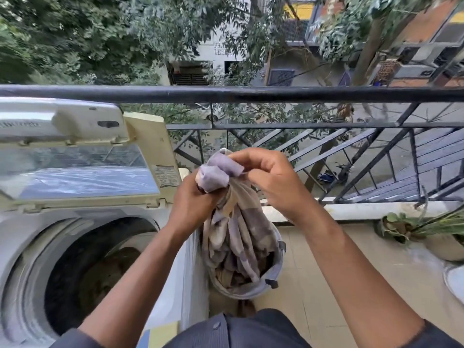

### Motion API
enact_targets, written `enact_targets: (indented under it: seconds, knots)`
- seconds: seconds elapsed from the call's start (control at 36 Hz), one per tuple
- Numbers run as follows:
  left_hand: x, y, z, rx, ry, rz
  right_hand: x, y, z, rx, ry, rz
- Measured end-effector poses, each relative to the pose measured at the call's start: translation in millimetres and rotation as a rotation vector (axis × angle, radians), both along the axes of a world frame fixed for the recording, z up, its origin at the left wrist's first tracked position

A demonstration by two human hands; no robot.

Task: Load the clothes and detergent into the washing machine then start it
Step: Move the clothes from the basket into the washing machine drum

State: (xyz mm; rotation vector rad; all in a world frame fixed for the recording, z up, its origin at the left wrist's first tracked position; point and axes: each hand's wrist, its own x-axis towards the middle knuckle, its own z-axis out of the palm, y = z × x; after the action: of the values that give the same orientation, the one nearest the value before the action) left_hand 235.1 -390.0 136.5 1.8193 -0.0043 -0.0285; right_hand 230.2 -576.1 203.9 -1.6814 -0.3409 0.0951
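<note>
A top-loading white washing machine (pixel 30 237) stands at the left with its lid (pixel 82 169) raised and its dark drum (pixel 100 270) open; something brownish lies inside. A long purple-and-beige patterned cloth (pixel 238 237) hangs from both hands down into a grey laundry basket (pixel 272 277) on the floor beside the machine. My left hand (pixel 193 199) grips the bunched top of the cloth. My right hand (pixel 271 179) pinches the same bunch from the right. No detergent is in view.
A black metal balcony railing (pixel 251 94) runs across just beyond the hands. Potted plants (pixel 426 232) sit on the tiled floor at the right, with a white rim (pixel 455 282) at the far right edge. Trees and buildings lie beyond.
</note>
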Motion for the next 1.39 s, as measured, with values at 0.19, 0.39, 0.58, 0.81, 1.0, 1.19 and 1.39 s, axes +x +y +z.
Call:
enact_targets:
  seconds: [0.19, 0.39, 0.58, 0.81, 1.0, 1.19, 1.39]
  knots:
    - [0.3, 3.4, 15.3, -0.052, -0.081, 0.088, 12.7, -30.8, -76.3, -0.533, 0.093, -0.317]
    - [5.6, 7.0, 45.4, -0.135, -0.226, 0.074, 15.2, -41.9, -181.0, -0.906, 0.504, -0.057]
    - [11.1, 17.9, 37.5, -0.040, -0.184, 0.081, 7.6, -59.8, -223.1, -0.784, 0.520, -0.337]
    - [8.3, 24.3, 12.4, 0.120, -0.001, 0.069, 19.1, -64.1, -127.3, -0.364, 0.377, -0.563]
    - [8.9, 21.7, -5.2, 0.234, 0.043, -0.148, 13.7, -24.8, -31.4, -0.060, 0.111, -0.388]
    - [9.2, 14.8, -2.4, 0.117, 0.062, -0.387, 17.4, 14.0, -11.2, -0.108, -0.002, -0.201]
    - [13.1, -2.2, -3.3, 0.062, 0.002, -0.027, 14.3, 1.2, -19.0, 0.108, 0.099, 0.059]
